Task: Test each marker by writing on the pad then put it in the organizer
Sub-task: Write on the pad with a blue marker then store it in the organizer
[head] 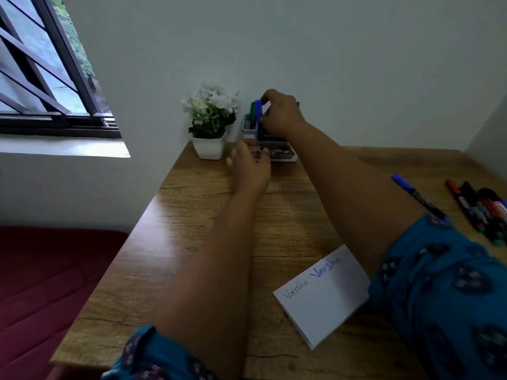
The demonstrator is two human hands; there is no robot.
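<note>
At far desk edge, your right hand pinches blue-capped marker over grey plastic organizer; your left hand, fingers spread loose, steadies organizer's base.

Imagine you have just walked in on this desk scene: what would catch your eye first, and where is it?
First, the right hand at the far edge of the desk, lowering a blue marker into the organizer beside the white flowers. The left hand reaches toward the organizer's base. Nearer, a pad bears the same word written twice, and more markers lie at the right.
</note>
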